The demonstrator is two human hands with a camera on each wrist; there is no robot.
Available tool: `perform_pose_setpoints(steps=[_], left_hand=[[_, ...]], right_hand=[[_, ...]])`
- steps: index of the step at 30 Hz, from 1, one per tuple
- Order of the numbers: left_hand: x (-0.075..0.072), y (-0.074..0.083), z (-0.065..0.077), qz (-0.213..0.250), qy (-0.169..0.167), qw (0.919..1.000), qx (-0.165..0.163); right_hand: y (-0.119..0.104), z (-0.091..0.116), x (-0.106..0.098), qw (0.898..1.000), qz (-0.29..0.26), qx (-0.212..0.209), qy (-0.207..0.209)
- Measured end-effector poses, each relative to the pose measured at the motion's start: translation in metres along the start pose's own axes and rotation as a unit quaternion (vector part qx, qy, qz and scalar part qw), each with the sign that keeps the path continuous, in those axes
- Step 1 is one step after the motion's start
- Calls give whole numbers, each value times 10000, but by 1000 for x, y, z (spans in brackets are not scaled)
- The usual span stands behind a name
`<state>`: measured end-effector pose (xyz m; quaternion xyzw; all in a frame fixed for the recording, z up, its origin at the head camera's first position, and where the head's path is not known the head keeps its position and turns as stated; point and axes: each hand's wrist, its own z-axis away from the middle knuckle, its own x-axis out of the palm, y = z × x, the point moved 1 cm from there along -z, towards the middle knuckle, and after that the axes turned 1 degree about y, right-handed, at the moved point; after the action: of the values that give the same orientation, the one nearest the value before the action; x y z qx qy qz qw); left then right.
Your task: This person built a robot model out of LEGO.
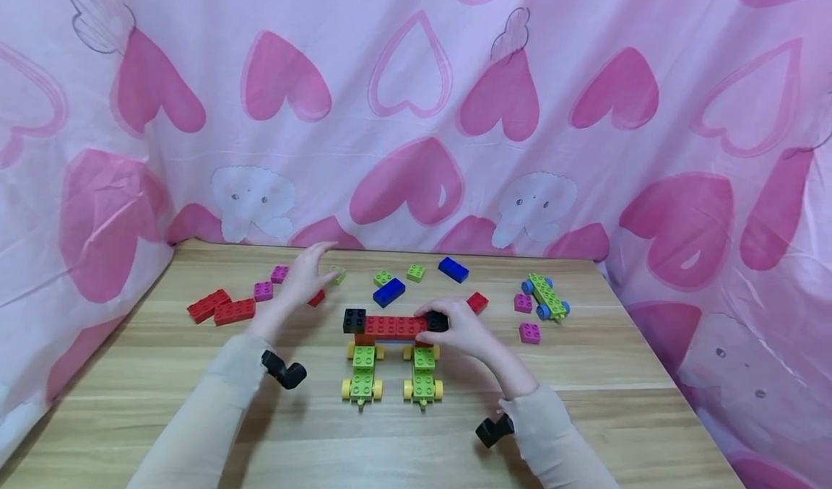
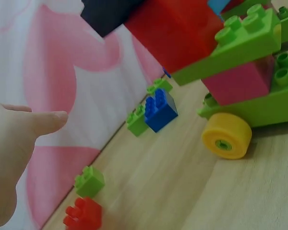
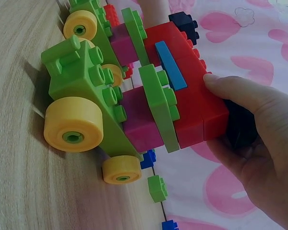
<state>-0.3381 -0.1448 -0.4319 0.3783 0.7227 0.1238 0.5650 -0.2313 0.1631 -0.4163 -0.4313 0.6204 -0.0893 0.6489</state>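
Note:
A toy-brick structure stands before me on two green wheeled bases (image 1: 362,382) with yellow wheels. Pink bricks (image 3: 140,120) and green plates (image 3: 159,108) rise from the bases to a crossing row of red bricks (image 1: 388,326). A black brick (image 1: 354,321) caps each end of that row. My right hand (image 1: 460,328) grips the right end, thumb on the red brick and fingers around the black one, which it partly hides. My left hand (image 1: 304,279), fingers relaxed and holding nothing, hovers left of the structure, above a small red brick (image 1: 316,298) and near a green brick (image 1: 337,275).
Two red bricks (image 1: 235,312) and two pink ones (image 1: 263,291) lie at the left. Blue bricks (image 1: 389,292) and green bricks (image 1: 416,272) lie behind the structure. A green car base with blue wheels (image 1: 547,297) stands at the right. Heart-printed cloth (image 1: 409,185) hangs behind the table.

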Motion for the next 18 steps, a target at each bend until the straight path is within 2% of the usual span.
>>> perform_pose_setpoints(steps=[8,18], left_hand=[[15,-17,-4,-167,-557,9978,-330],[30,-26,-5,-157,-956,9945,-398]], right_hand=[[0,0,1,9999,-14,-118,6],[2,0,1,9999,-30,-155,45]])
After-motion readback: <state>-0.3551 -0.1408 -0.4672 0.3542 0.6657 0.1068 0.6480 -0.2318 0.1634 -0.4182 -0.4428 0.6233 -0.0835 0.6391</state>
